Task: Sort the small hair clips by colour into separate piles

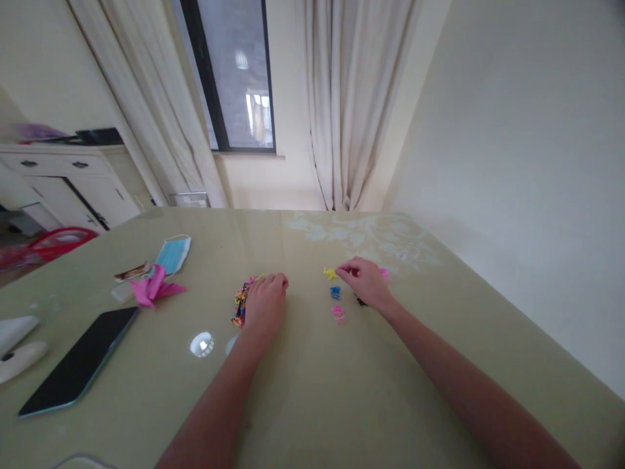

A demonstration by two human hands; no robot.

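My left hand (266, 303) rests on the table with its fingers curled, right beside a small heap of colourful little pieces (241, 301). My right hand (365, 281) lies further right, fingers drawn together in a pinch near a tiny yellow piece (331, 273). A blue piece (334, 292) and a pink piece (338, 313) lie just left of that hand. Another pink piece (384, 273) peeks out behind it, and something dark (360, 301) shows under the wrist. What the pinch holds is too small to make out.
On the left of the pale green table (312, 391) lie a dark tablet (81, 359), a pink paper scrap (152, 288), a blue face mask (173, 254) and white objects (17, 345). Curtains, a window and a white cabinet (63, 179) stand behind.
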